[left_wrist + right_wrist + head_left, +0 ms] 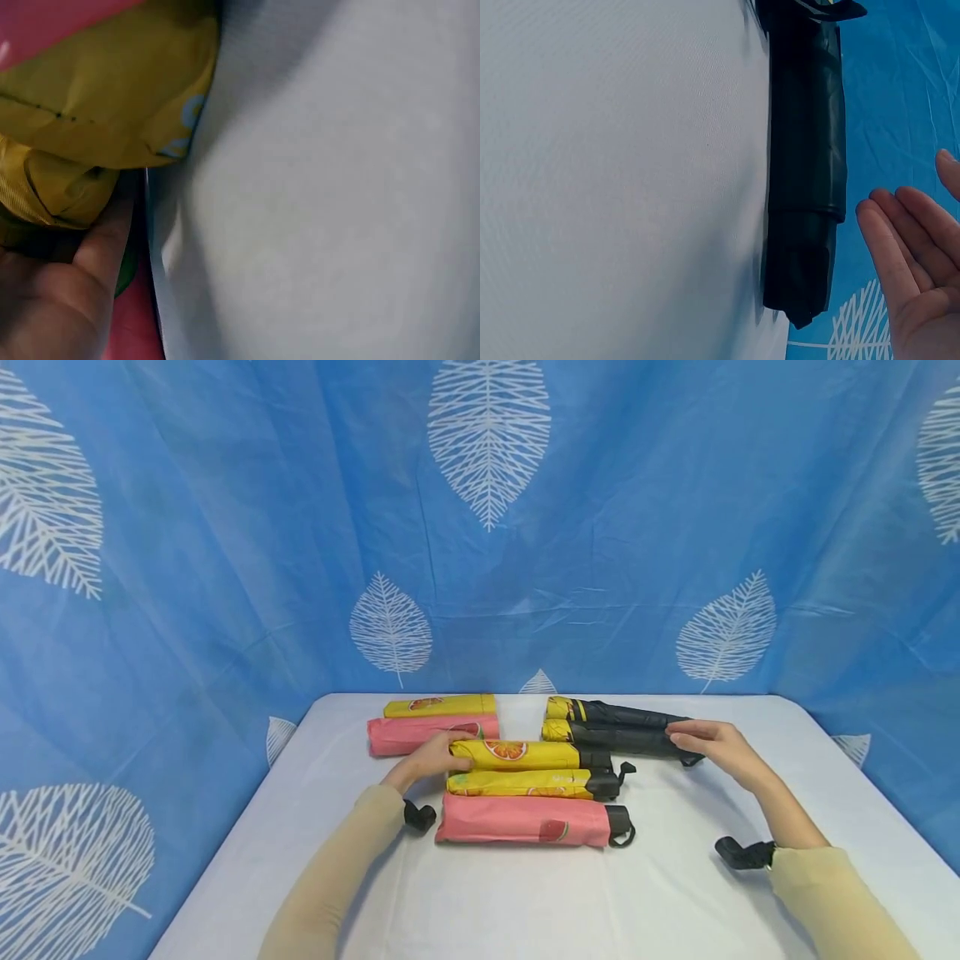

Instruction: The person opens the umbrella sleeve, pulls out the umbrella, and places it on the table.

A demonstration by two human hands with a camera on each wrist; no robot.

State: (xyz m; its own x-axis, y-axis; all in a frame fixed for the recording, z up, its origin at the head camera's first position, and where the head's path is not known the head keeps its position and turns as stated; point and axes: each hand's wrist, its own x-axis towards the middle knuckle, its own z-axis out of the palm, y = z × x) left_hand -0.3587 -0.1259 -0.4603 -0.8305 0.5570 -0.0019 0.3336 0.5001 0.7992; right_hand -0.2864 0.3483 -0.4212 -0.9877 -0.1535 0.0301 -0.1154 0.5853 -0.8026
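My left hand (429, 756) grips the left end of a folded yellow umbrella (543, 755) with an orange-slice print and black handle. Seen from the left wrist, the fingers (105, 247) lie under the yellow fabric (64, 184). Just in front lie a second yellow umbrella (517, 782) and a pink one (510, 821) with a watermelon print. At the right, my right hand (716, 747) is held by the ends of two black-and-yellow umbrellas (618, 738). In the right wrist view its fingers are extended, apart from the black umbrella (806, 135), with nothing in them.
Behind my left hand, a yellow umbrella (465, 705) and a pink umbrella (397, 737) lie side by side. Everything rests on a white table (525, 902). A blue curtain (600, 543) with white leaf prints hangs along the back and sides.
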